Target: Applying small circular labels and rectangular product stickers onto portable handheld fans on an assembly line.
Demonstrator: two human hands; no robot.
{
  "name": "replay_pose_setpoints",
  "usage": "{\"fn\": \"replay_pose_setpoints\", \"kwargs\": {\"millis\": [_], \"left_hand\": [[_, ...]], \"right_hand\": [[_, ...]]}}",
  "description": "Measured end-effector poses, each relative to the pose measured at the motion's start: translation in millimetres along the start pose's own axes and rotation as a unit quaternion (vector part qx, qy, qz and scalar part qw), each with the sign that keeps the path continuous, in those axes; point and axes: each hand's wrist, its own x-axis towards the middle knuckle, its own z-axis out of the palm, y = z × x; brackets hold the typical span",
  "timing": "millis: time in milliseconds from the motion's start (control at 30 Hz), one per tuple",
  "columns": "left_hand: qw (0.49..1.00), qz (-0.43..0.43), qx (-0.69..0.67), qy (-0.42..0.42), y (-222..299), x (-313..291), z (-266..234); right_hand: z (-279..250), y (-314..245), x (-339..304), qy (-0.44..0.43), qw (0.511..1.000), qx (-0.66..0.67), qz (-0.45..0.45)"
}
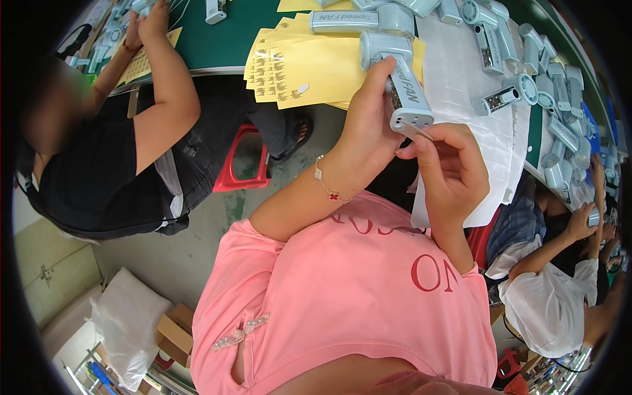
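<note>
A light blue handheld fan is in my left hand, whose fingers wrap round its handle. Its round head points away from me and the handle's end faces me. My right hand pinches a small, pale, thin piece, which looks like a sticker, against that end. Under and beyond the fan lie fanned-out yellow sheets with rows of printed marks; a small white oval sits on one. Another light blue fan lies across the top of the sheets.
White sheets cover the green table to the right. Many fans are piled there, some with their insides exposed. A co-worker in black sits at left near a red stool; one in white works at right.
</note>
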Motion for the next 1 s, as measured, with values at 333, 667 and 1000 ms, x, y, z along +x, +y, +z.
{"fn": "replay_pose_setpoints", "kwargs": {"millis": [333, 667, 1000], "left_hand": [[1.000, 0.000, -0.004, 0.010, 0.0, -1.6, 1.0], [1.000, -0.011, -0.006, 0.013, 1.2, -3.2, 1.4], [1.000, -0.003, -0.012, 0.014, -0.9, -1.2, -1.0]], "right_hand": [[0.4, 0.0, 0.2, 0.000, 1.000, -0.007, -0.005], [-1.4, 1.4, 1.2, -0.010, 1.000, 0.010, -0.001], [-0.3, 0.2, 0.8, -0.006, 1.000, -0.007, 0.007]]}}
